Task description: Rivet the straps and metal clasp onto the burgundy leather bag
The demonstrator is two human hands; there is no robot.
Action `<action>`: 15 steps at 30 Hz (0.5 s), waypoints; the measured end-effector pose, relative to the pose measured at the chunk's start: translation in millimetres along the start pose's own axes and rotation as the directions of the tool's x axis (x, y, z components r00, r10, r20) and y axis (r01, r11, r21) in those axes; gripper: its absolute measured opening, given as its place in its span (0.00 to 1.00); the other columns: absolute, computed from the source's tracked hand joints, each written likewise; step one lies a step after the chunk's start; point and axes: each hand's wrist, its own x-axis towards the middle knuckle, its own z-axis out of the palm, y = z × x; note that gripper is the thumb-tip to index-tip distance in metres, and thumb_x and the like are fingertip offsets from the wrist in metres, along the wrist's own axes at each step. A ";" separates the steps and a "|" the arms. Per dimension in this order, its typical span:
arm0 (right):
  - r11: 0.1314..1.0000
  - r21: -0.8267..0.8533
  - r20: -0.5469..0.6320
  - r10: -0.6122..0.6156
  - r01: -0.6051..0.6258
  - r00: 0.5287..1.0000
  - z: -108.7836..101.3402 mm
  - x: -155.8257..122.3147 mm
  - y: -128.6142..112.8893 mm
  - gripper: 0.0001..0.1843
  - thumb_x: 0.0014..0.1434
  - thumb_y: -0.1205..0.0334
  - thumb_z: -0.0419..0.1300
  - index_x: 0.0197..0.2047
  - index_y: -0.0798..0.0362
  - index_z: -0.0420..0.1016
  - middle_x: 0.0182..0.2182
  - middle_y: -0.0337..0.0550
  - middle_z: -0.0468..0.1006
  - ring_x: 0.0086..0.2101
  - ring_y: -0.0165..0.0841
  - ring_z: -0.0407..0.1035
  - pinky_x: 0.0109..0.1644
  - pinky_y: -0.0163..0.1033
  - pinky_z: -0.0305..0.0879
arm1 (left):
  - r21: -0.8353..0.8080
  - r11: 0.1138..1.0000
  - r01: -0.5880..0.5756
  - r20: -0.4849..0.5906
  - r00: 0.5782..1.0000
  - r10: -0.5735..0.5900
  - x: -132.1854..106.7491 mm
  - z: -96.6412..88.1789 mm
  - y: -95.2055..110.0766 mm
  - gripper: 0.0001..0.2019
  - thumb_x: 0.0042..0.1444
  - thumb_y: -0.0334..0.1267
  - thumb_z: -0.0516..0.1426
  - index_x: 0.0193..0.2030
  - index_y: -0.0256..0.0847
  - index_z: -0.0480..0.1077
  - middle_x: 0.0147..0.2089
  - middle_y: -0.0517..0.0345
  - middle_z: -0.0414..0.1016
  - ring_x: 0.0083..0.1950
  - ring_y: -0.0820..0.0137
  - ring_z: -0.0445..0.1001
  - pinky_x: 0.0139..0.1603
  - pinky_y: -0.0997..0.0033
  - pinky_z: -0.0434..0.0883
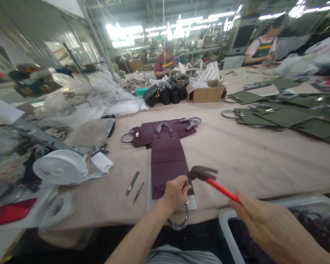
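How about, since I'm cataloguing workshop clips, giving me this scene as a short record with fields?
Left hand: pinched at the right side of the maroon bag piece; anything between the fingers is unclear
Right hand: gripping the red-handled hammer, its head close to the left hand
Left of work: slim grey tool, white fan
Beyond: black bags, cardboard box
Far right: green bag pieces
Background: two people

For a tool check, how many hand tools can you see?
3: the hammer in the right hand, plus a flat tool and a thinner tool side by side on the table, between the fan and the purple bag. Others may be hidden by the left hand.
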 end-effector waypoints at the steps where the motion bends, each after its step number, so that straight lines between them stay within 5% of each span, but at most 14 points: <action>1: 0.998 0.034 0.026 0.057 -0.057 0.998 1.0 4.4 4.7 0.23 0.69 0.41 0.46 0.30 0.47 0.64 0.16 0.38 0.66 0.16 0.33 0.58 0.23 0.41 0.43 | -0.011 1.000 0.002 -0.008 1.000 -0.002 -0.2 -0.1 -0.2 0.03 0.59 0.30 0.57 0.36 0.41 0.69 0.35 0.54 0.78 0.38 0.63 0.79 0.39 0.68 0.74; 6: 0.906 0.190 0.261 0.325 -0.379 0.909 39.3 27.7 57.1 0.26 0.65 0.40 0.40 0.25 0.48 0.60 0.18 0.41 0.65 0.20 0.34 0.61 0.24 0.39 0.56 | -0.021 1.000 0.009 0.024 1.000 -0.008 -0.3 -2.4 -0.2 0.03 0.58 0.30 0.58 0.39 0.41 0.70 0.40 0.53 0.79 0.41 0.63 0.79 0.42 0.67 0.75; 9: 0.918 0.077 0.233 0.364 -0.390 0.902 77.7 37.7 82.8 0.24 0.66 0.49 0.39 0.28 0.51 0.67 0.20 0.47 0.70 0.22 0.39 0.65 0.28 0.44 0.62 | -0.001 1.000 0.029 0.048 0.998 -0.028 0.8 -4.1 0.9 0.03 0.59 0.31 0.59 0.39 0.42 0.70 0.40 0.54 0.79 0.41 0.64 0.79 0.42 0.67 0.76; 12: 0.972 0.004 0.034 0.233 -0.234 0.972 103.5 43.8 80.2 0.23 0.67 0.51 0.44 0.43 0.58 0.74 0.41 0.63 0.77 0.38 0.49 0.72 0.42 0.54 0.68 | 0.001 0.999 0.045 0.051 0.998 -0.045 1.8 -5.1 1.6 0.02 0.60 0.32 0.59 0.39 0.42 0.70 0.41 0.53 0.79 0.42 0.64 0.79 0.45 0.67 0.77; 15: 0.997 -0.019 -0.184 -0.080 0.078 0.980 121.5 45.2 51.6 0.22 0.69 0.53 0.51 0.57 0.59 0.70 0.54 0.62 0.72 0.52 0.49 0.68 0.55 0.57 0.68 | -0.004 0.999 0.050 0.042 0.998 -0.049 0.8 -5.8 1.6 0.03 0.61 0.32 0.58 0.42 0.42 0.71 0.43 0.52 0.80 0.45 0.63 0.80 0.48 0.66 0.78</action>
